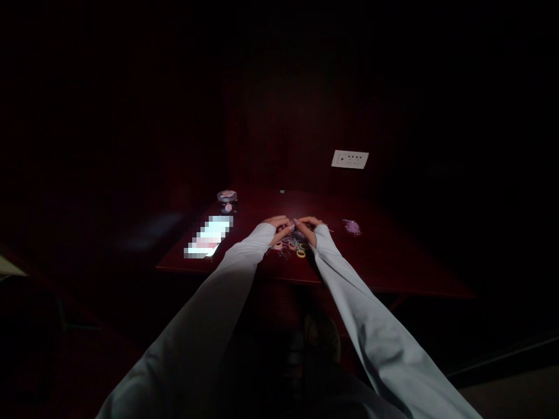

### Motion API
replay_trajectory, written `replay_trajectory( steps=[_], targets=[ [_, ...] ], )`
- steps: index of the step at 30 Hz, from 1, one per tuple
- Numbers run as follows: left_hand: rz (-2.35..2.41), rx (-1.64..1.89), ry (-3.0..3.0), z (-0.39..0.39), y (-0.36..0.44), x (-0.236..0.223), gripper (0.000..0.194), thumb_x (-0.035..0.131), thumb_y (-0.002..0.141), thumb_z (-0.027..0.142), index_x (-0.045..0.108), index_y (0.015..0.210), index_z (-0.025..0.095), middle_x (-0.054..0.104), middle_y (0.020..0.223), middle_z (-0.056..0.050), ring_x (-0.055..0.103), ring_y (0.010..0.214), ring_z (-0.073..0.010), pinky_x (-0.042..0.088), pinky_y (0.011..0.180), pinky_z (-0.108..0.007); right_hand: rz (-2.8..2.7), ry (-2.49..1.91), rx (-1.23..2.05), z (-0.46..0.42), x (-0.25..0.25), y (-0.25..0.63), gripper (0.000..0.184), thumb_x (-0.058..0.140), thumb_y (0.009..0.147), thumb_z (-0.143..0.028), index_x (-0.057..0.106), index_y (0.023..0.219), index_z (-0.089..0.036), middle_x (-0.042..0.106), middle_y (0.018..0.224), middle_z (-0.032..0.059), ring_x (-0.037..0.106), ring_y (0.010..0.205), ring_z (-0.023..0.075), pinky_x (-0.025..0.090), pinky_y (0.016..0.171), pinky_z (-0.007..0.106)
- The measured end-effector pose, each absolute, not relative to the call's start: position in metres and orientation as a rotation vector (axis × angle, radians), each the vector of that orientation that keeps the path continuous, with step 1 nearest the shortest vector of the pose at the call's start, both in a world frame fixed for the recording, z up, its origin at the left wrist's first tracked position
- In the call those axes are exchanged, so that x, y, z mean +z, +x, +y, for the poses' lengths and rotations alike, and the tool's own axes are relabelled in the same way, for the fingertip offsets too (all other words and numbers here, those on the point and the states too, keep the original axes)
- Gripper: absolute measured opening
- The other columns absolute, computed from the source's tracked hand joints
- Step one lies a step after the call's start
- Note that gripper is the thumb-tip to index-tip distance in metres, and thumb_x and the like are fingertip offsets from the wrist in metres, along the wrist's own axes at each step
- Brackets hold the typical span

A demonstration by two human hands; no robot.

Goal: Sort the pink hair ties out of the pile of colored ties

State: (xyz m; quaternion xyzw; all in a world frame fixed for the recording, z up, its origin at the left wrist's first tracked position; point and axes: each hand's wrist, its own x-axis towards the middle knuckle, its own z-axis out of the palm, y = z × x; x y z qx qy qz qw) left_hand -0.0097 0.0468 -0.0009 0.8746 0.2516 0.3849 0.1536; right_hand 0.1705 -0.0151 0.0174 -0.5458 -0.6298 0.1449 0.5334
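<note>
My left hand [279, 226] and my right hand [309, 227] meet over the middle of a dark red table, thumbs and fingertips pinched close together. Whatever is between the fingertips is too small and dim to make out. Under and just in front of them lies a loose pile of thin, tangled bands [286, 252], which look like hair ties, partly hidden by the hands. Among these are a yellow ring [301, 254] and a pale pink ring [278, 246]. To the right of my right hand rests a small heap of purple bands [351, 227].
A clear round jar [227, 202] with a lid stands at the back left. Nearer sits a lit phone [209, 237], its screen blurred out. A tiny greenish ring [282, 191] lies near the back panel, which carries a white socket plate [350, 159]. The surroundings are very dark.
</note>
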Motion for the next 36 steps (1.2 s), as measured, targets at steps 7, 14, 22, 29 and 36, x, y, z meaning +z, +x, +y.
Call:
replay_trajectory(
  steps=[7, 14, 22, 29, 36],
  targets=[
    [0.710, 1.102, 2.490, 0.0467, -0.0097, -0.0006, 0.035, 0.053, 0.104, 0.043, 0.064, 0.082, 0.018, 0.057, 0.080, 0.000, 0.051, 0.071, -0.0129, 0.043, 0.070, -0.025, -1.454, -1.258, 0.372, -0.0123, 0.0131, 0.1737, 0.049, 0.073, 0.076, -0.073, 0.074, 0.074, -0.024, 0.069, 0.075, 0.0029, 0.062, 0.077, 0.0217, 0.047, 0.086, 0.041],
    [0.743, 1.079, 2.501, 0.0464, -0.0095, -0.0014, 0.030, 0.056, 0.103, 0.039, 0.066, 0.084, 0.017, 0.057, 0.080, 0.001, 0.052, 0.072, -0.0126, 0.042, 0.071, -0.025, -1.328, -1.192, 0.550, -0.0096, 0.0122, 0.1735, 0.053, 0.077, 0.067, -0.074, 0.071, 0.073, -0.022, 0.064, 0.066, 0.0010, 0.055, 0.064, 0.0172, 0.043, 0.063, 0.031],
    [0.741, 1.096, 2.504, 0.0456, -0.0107, -0.0011, 0.026, 0.056, 0.102, 0.035, 0.067, 0.084, 0.018, 0.059, 0.081, 0.000, 0.053, 0.073, -0.0133, 0.044, 0.072, -0.026, -1.266, -1.152, 0.579, -0.0140, 0.0154, 0.1712, 0.059, 0.077, 0.063, -0.081, 0.070, 0.073, -0.023, 0.063, 0.064, 0.0011, 0.051, 0.061, 0.0158, 0.042, 0.060, 0.031],
    [0.718, 1.121, 2.493, 0.0454, -0.0112, -0.0014, 0.029, 0.054, 0.103, 0.036, 0.066, 0.084, 0.018, 0.060, 0.082, -0.001, 0.053, 0.073, -0.0133, 0.044, 0.072, -0.026, -1.216, -1.164, 0.565, -0.0130, 0.0166, 0.1734, 0.062, 0.074, 0.062, -0.083, 0.067, 0.073, -0.022, 0.070, 0.071, 0.0044, 0.057, 0.066, 0.0178, 0.046, 0.063, 0.032],
    [0.752, 1.100, 2.491, 0.0434, -0.0117, 0.0016, 0.036, 0.052, 0.105, 0.044, 0.067, 0.084, 0.018, 0.060, 0.083, -0.001, 0.052, 0.072, -0.0134, 0.044, 0.071, -0.026, -1.230, -1.196, 0.559, -0.0103, 0.0123, 0.1767, 0.061, 0.072, 0.065, -0.082, 0.068, 0.077, -0.022, 0.071, 0.075, 0.0056, 0.061, 0.070, 0.0196, 0.049, 0.066, 0.033]
  ],
)
